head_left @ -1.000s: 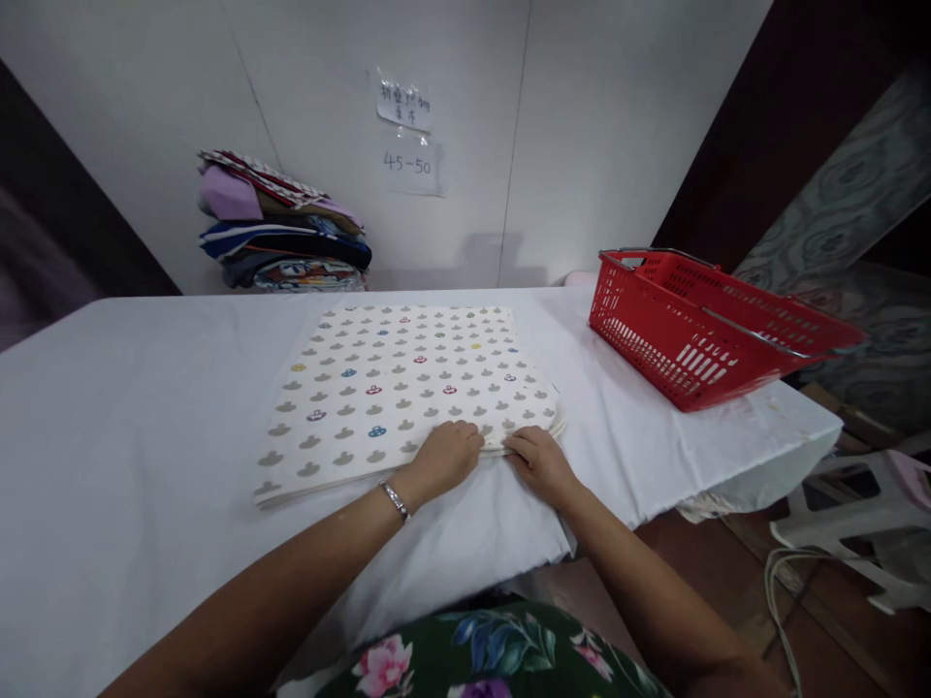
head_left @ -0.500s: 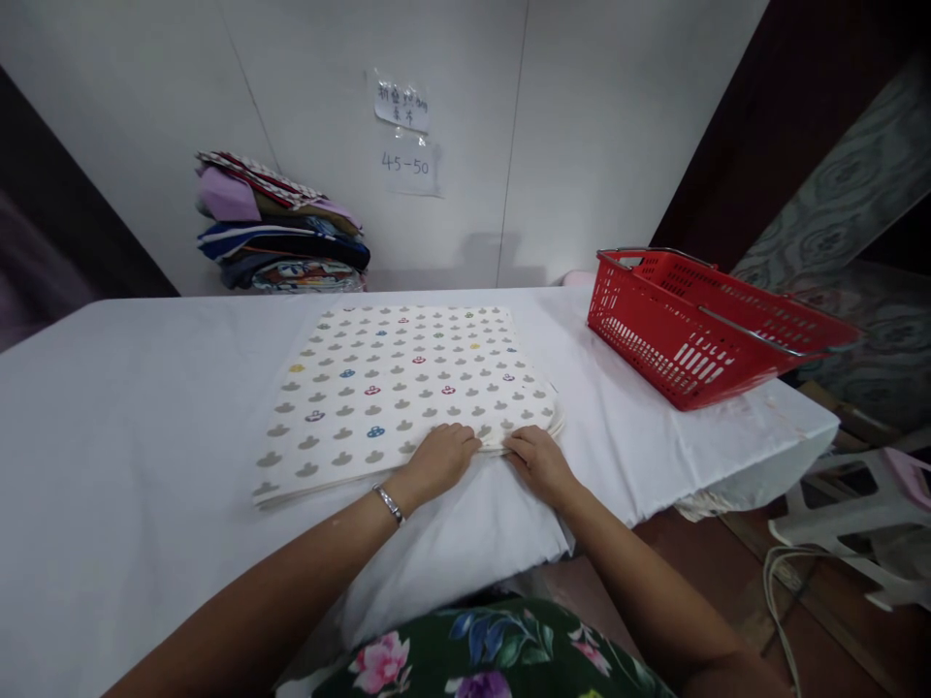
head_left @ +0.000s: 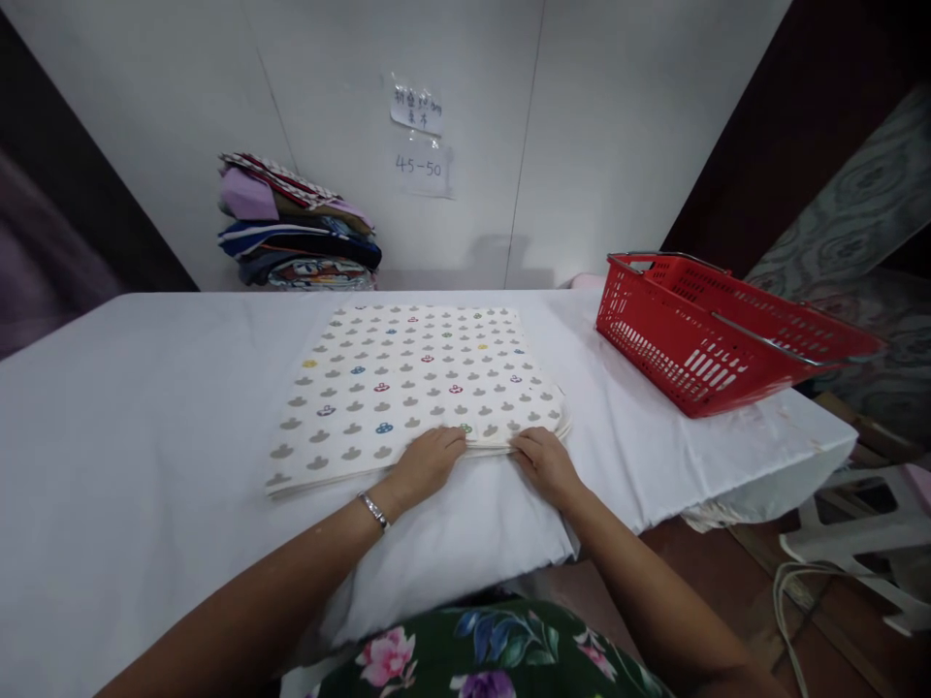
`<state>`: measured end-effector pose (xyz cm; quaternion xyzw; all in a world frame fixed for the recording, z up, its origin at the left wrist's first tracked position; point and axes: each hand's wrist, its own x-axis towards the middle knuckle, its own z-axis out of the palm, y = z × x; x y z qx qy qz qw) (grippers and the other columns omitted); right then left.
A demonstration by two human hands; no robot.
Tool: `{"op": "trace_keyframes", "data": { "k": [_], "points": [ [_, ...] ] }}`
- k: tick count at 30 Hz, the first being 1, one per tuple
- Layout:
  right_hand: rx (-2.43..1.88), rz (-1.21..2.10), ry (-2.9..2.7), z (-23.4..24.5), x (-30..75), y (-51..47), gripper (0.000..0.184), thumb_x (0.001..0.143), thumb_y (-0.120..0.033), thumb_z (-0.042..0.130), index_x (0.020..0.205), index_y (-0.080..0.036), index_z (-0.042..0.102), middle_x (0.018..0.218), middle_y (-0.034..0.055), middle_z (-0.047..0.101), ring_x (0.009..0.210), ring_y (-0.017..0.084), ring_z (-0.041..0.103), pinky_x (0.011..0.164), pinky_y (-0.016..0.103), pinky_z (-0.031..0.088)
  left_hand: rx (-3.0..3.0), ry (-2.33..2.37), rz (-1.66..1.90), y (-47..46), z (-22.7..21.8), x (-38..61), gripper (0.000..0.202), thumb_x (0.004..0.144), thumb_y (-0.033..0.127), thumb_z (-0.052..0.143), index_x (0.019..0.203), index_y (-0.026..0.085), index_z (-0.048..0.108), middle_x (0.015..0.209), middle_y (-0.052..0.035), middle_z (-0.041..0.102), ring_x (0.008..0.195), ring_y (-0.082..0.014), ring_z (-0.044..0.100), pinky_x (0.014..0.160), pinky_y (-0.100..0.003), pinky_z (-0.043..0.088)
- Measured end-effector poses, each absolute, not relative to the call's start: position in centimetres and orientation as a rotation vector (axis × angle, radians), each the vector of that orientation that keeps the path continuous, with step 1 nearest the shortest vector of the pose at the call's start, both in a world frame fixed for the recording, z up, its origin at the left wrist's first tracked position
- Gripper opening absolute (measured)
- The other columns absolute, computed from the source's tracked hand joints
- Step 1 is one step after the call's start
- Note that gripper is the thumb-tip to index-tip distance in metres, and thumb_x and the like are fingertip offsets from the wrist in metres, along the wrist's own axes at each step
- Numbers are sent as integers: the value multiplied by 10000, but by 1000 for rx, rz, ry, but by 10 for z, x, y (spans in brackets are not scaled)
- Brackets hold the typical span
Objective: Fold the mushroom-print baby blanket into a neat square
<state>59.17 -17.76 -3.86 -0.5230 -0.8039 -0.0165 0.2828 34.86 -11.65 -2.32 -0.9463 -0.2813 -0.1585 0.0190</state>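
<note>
A folded cream cloth with rows of small grey and coloured motifs lies flat on the white-covered table. My left hand, with a silver bracelet on its wrist, rests on the cloth's near edge with its fingers curled over the edge. My right hand sits a little to the right on the same edge, close to the near right corner, fingers bent and gripping the layers. Both forearms reach in from the bottom of the view.
A red plastic basket stands tilted at the table's right end. A stack of folded fabrics sits at the back against the white wall, under paper notes. White plastic stools are on the floor at right.
My left hand has slid slightly left along the cloth's near edge, widening the gap between my hands. The view has shifted a little; the cloth has not moved.
</note>
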Motion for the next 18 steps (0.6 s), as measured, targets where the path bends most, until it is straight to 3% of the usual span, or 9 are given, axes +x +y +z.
{"op": "trace_keyframes", "data": {
  "k": [9, 18],
  "points": [
    [-1405, -12, -2128, -38, 591, -178, 167, 880, -195, 512, 987, -184, 640, 926, 81, 624, 858, 212, 538, 763, 352, 448, -3014, -895, -485, -126, -10, 343, 107, 867, 179, 476, 864, 181, 582, 991, -45, 592, 954, -181, 500, 794, -320, 413],
    [-1403, -35, -2145, -37, 591, -178, 182, 883, -195, 502, 1000, -188, 641, 928, 87, 623, 860, 213, 546, 752, 355, 457, -2875, -928, -412, -125, -16, 348, 211, 813, 12, 400, 832, 165, 544, 878, -59, 574, 845, -194, 497, 711, -326, 395]
  ]
}}
